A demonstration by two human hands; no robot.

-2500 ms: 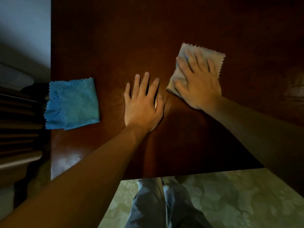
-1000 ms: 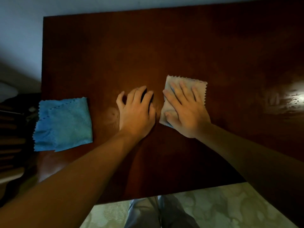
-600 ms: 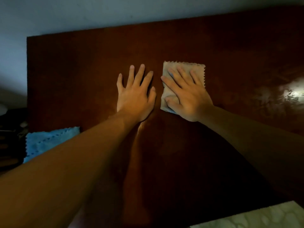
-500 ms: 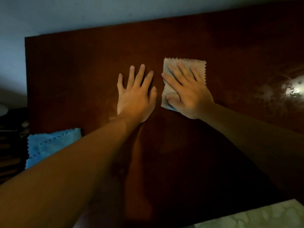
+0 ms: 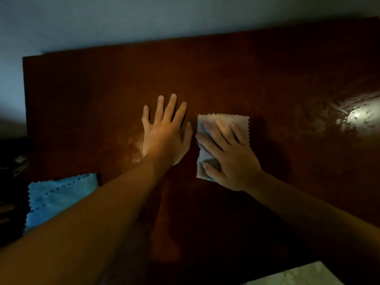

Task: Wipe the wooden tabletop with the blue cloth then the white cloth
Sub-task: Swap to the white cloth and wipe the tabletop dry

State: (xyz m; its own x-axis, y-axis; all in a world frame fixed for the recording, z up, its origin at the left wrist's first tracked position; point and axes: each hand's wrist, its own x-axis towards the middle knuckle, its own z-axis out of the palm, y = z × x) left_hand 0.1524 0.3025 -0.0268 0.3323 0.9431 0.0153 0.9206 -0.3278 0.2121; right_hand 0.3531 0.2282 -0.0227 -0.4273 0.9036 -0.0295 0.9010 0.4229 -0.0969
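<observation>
In the head view, a dark, reddish-brown wooden surface (image 5: 226,79) fills most of the frame, its far edge meeting a pale wall (image 5: 144,19); the light is dim, and a bright glare patch (image 5: 355,118) shines on the wood at the far right.

The left hand (image 5: 164,136) lies flat on the bare wood near the middle, palm down, fingers straight and slightly fanned, holding nothing; its forearm runs back toward the lower left corner.

Just beside it, to the right, the right hand (image 5: 228,159) presses down on the white cloth (image 5: 224,120); the fingers are stretched out flat across the fabric rather than curled round it, and the thumb lies along the cloth's near left part. The cloth is folded into a rough rectangle with zigzag-cut edges; its far edge and right edge show beyond the fingertips; it lies flat on the wood, close to the left hand's thumb, though whether they touch cannot be told.

The blue cloth (image 5: 55,200) lies at the near left of the surface, well apart from both hands, folded, with the same zigzag edge; the left forearm covers its near right part.

At the lower right corner a strip of pale patterned floor (image 5: 304,274) shows past the surface's near edge; the area left of the surface is too dark to make out.
</observation>
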